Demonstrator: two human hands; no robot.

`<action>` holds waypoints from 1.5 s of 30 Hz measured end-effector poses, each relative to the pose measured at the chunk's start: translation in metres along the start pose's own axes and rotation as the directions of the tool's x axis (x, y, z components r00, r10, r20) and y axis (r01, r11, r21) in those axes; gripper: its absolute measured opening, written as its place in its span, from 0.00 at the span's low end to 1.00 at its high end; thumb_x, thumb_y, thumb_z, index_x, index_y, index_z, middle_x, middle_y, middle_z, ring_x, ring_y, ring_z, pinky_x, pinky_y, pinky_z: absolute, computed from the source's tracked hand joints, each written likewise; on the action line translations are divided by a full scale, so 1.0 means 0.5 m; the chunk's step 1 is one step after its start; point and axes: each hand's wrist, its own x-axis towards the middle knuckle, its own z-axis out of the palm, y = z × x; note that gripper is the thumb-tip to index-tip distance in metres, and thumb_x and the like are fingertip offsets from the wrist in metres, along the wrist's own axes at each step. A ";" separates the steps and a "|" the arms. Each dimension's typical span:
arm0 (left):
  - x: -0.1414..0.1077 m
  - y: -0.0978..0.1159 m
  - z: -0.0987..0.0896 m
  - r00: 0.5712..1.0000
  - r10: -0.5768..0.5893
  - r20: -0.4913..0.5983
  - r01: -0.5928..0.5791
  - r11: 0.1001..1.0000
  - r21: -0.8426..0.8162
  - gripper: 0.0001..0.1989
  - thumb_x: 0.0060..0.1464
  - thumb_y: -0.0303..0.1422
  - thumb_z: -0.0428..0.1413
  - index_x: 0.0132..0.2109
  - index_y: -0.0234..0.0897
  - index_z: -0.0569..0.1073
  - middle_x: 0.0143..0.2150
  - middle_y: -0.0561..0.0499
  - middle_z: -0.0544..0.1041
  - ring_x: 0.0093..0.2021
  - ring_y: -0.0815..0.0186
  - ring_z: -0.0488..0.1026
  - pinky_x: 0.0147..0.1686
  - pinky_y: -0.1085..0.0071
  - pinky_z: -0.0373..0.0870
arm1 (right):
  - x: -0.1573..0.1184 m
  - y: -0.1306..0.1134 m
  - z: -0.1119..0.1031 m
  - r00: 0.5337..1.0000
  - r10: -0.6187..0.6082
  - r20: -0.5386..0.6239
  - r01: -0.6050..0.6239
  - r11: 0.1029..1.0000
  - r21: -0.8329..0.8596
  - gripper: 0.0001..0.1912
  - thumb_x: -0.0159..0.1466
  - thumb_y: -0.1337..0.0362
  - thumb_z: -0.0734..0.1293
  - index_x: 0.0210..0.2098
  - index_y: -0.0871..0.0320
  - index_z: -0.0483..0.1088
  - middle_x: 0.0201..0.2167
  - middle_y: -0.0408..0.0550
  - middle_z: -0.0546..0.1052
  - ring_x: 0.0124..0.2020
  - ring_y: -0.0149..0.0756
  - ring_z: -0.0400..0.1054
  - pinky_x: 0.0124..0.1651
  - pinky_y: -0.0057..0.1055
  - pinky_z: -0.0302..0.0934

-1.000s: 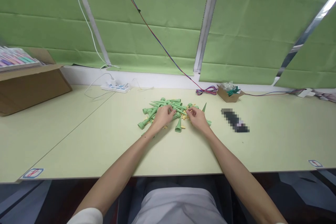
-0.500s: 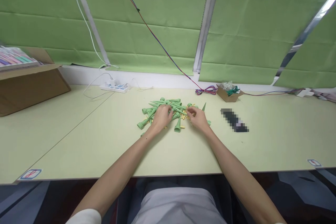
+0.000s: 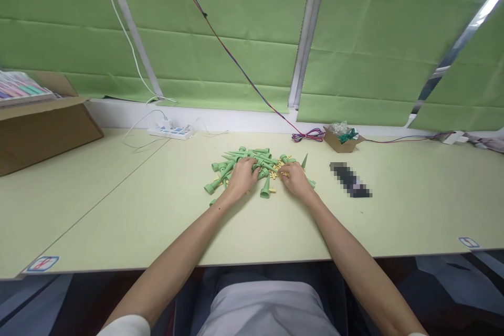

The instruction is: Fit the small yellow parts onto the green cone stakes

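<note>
In the middle of the table lies a pile of green plastic cone-shaped spikes [image 3: 224, 175], like plant watering spikes, with wide caps at one end. Small yellow plastic pegs [image 3: 273, 174] are scattered on the pile's right side. My left hand [image 3: 243, 174] is closed around a green spike [image 3: 268, 166], whose narrow end points right. Close to that end, my right hand [image 3: 295, 178] has its fingers pinched together; what they grip is too small to tell. One spike with a yellow peg in its side [image 3: 265, 189] lies nearest me, between my wrists.
A cardboard box [image 3: 47, 134] with packed coloured items stands far left. At the back are a power strip [image 3: 171, 131], coiled wires [image 3: 307, 135] and a small box with plastic wrap [image 3: 342, 142]. A pixelated dark object [image 3: 349, 180] lies right of my hands.
My right hand's fingers have shifted slightly at the spike's narrow end. My left hand keeps its hold, and the whole view has moved a little.
</note>
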 end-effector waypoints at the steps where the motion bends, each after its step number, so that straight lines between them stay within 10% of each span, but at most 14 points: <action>1: 0.000 0.000 0.001 1.000 0.002 -0.001 -0.002 1.000 0.002 0.13 0.61 0.32 0.51 0.48 0.32 0.77 0.50 0.37 0.77 0.53 0.49 0.73 0.54 0.57 0.67 | -0.001 0.000 0.000 1.000 -0.005 0.012 0.006 1.000 -0.010 0.15 0.61 0.75 0.65 0.41 0.59 0.82 0.47 0.56 0.79 0.50 0.49 0.67 0.57 0.43 0.57; 45: 0.001 0.000 0.006 0.999 0.033 -0.006 -0.033 0.998 0.045 0.11 0.61 0.32 0.53 0.44 0.32 0.78 0.45 0.39 0.78 0.50 0.51 0.73 0.50 0.59 0.70 | -0.012 -0.016 0.013 0.994 0.095 0.058 -0.096 0.995 0.005 0.15 0.61 0.76 0.59 0.45 0.57 0.66 0.40 0.53 0.77 0.45 0.47 0.67 0.47 0.38 0.59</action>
